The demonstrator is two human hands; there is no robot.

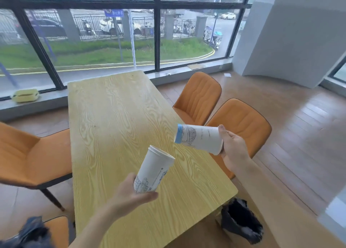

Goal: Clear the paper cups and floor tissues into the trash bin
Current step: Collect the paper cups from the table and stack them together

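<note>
My left hand [131, 193] grips the base of a white paper cup [153, 170] with blue line drawings, its open mouth tilted up and away over the wooden table [116, 120]. My right hand [232, 146] holds a second paper cup [198, 138] on its side by the rim end, its blue-banded bottom pointing left, above the table's right edge. A trash bin with a black bag [240, 221] stands on the floor below the table's near right corner. A small white tissue [227, 75] lies on the floor far off near the window.
Orange chairs stand right of the table [241, 124] [200, 96] and left of it [28, 154]. A yellow pouch [25, 95] rests on the window sill. A dark bag [31, 232] sits at the bottom left. A grey pillar [292, 32] rises at the right.
</note>
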